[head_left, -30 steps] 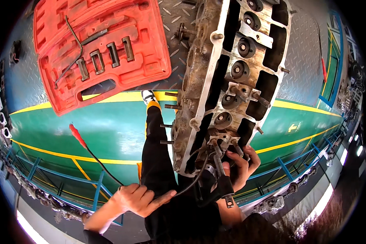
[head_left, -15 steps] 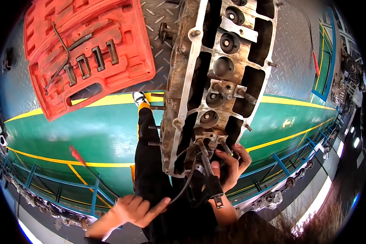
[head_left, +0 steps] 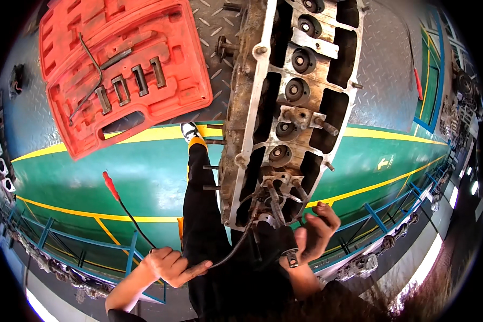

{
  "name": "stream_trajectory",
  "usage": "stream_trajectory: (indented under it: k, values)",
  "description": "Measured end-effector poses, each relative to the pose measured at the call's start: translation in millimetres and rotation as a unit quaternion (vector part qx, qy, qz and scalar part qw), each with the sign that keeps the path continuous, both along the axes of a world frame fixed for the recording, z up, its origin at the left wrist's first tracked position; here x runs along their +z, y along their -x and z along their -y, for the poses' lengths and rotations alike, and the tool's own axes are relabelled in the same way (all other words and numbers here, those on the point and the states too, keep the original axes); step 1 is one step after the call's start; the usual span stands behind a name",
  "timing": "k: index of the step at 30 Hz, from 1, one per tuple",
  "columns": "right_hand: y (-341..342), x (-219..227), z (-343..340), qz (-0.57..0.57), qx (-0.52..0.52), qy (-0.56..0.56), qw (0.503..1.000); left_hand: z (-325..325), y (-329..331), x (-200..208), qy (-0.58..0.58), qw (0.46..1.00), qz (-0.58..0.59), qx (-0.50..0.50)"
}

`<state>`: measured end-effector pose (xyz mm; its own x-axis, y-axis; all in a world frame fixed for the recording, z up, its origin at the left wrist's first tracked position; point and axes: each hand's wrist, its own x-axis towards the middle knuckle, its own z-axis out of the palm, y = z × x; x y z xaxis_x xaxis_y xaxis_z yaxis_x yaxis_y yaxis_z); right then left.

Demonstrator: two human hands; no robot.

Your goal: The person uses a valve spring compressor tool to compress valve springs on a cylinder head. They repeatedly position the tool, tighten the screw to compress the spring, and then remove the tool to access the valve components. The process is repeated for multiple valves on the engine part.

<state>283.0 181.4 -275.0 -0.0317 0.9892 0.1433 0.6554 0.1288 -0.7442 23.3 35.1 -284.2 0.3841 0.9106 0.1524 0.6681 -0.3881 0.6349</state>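
Note:
My left hand (head_left: 170, 266) is closed around a thin flexible pick-up tool (head_left: 133, 219) with a red handle; its index finger points along the dark shaft. The shaft curves right and up to the near end of a worn cylinder head (head_left: 244, 115); its tip is hidden there. A valve spring compressor (head_left: 276, 210) with a threaded rod is mounted at that end, leaning toward me. My right hand (head_left: 315, 236) stands beside its lower end, fingers curled but apart, apparently holding nothing.
At the upper left, an open red tool case (head_left: 185, 88) holds a bent rod (head_left: 88, 59) and several metal adapters (head_left: 139, 80). It rests with the cylinder head on a checker-plate bench (head_left: 217, 80). Blue railings (head_left: 130, 249) and engine parts (head_left: 359, 265) stand beyond the green floor.
My right hand has drawn back from the cylinder head's near end, and its fingers have come off it. The left hand keeps its grip; the red handle has swung upward slightly.

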Motion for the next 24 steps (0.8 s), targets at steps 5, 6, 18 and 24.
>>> stream_trajectory:
  k: [5,6,18,24]
  values:
    - [-16.8,6.1,-11.0,-0.045,-0.031,0.016,0.998,-0.3,4.3,3.5,-0.009,1.0,0.001,0.0]
    - [-16.1,6.0,-13.2,-0.058,-0.04,0.004,0.998,0.5,5.3,4.6,-0.01,1.0,0.004,0.002]
    - [4.5,65.5,-60.7,-0.206,0.0,-0.032,0.978,10.8,19.9,23.7,-0.048,0.998,0.027,0.027]
    - [45.3,173.4,-99.4,-0.173,0.224,0.268,0.921,5.9,30.6,95.7,-0.14,0.988,0.058,0.04]
